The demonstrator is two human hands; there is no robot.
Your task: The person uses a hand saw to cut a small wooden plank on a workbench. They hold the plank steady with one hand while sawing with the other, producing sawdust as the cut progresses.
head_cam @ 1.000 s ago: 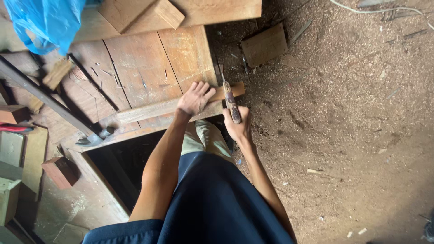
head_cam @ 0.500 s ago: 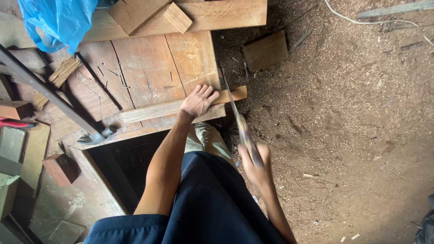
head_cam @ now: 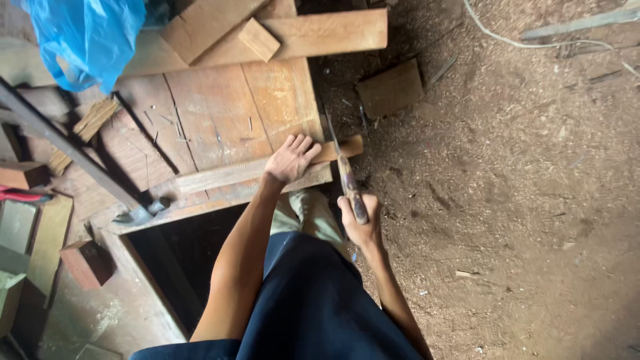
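While the left hand (head_cam: 291,159) lies flat and spread on the wooden strip (head_cam: 247,173), pressing it on the plank bench (head_cam: 220,113), the right hand (head_cam: 360,223) is closed around the saw handle (head_cam: 351,193). Its thin blade (head_cam: 333,137) is hard to see where it crosses the strip's overhanging right end. Right of the bench edge, the sawdust floor (head_cam: 507,200) is open.

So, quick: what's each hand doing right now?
Left hand: open, pressed flat on the wooden strip.
Right hand: closed around the handsaw handle.
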